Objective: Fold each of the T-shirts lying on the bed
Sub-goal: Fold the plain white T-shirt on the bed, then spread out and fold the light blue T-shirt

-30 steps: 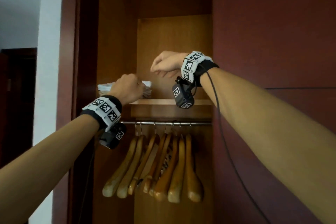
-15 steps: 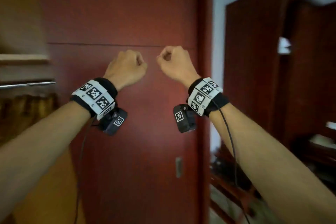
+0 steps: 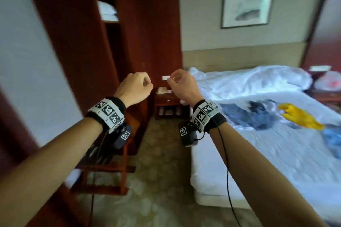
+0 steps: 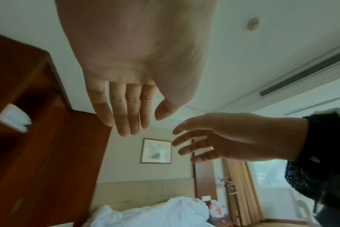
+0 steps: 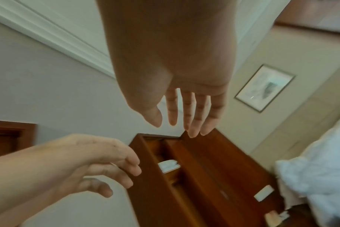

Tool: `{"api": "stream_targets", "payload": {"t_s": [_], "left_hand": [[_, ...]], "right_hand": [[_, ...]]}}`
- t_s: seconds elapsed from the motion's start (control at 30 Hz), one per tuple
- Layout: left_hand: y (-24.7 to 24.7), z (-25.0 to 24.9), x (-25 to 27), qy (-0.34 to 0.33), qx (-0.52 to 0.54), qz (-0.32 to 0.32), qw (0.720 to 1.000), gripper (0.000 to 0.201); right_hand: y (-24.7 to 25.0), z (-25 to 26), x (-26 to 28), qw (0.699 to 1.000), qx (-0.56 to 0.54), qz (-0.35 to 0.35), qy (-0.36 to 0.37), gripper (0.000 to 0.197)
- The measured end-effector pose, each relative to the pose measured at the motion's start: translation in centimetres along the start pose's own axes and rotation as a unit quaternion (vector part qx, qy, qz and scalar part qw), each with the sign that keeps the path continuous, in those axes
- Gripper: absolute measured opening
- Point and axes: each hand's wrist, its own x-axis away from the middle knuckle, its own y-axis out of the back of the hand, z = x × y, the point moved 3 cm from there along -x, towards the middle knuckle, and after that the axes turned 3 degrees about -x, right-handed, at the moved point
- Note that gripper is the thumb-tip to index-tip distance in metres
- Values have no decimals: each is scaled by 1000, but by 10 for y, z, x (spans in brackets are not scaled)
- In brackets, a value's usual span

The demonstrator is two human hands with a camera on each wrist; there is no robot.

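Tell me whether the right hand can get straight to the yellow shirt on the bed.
Probably yes. The right hand is raised, loosely curled and holds nothing; the yellow shirt lies uncovered on the bed to its right, with nothing between them. It likely needs a step closer.

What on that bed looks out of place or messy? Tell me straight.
Three garments lie crumpled, not folded, on the bed: a dark blue-grey one, a yellow one beside it, and a light blue one at the frame's edge. The white duvet is bunched toward the headboard. Motion blur hides finer detail.
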Motion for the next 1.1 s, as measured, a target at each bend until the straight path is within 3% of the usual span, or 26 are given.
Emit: {"api": "stream_targets", "payload": {"t_s": [0.13, 0.3, 0.57, 0.83, 0.97, 1.1], "left_hand": [[-121, -86, -95, -100, 36, 91, 990, 13], [-246, -201, -192, -167, 69, 150, 972, 9], [-429, -405, -254, -266, 70, 238, 931, 11], [-576, -564, -306, -293, 21, 242, 925, 20], [-635, -609, -332, -319, -34, 253, 913, 17], [-705, -629, -355, -316, -73, 326, 888, 24]], "right_hand": [[95, -120, -37, 995, 38, -68, -67, 18], [217, -243, -54, 978, 84, -124, -146, 24], [410, -418, -32, 928, 136, -235, -257, 30], [576, -592, -52, 900, 98, -244, -347, 27], [617, -676, -48, 873, -5, -216, -437, 30], [639, -760, -32, 836, -3, -186, -516, 41]]}}
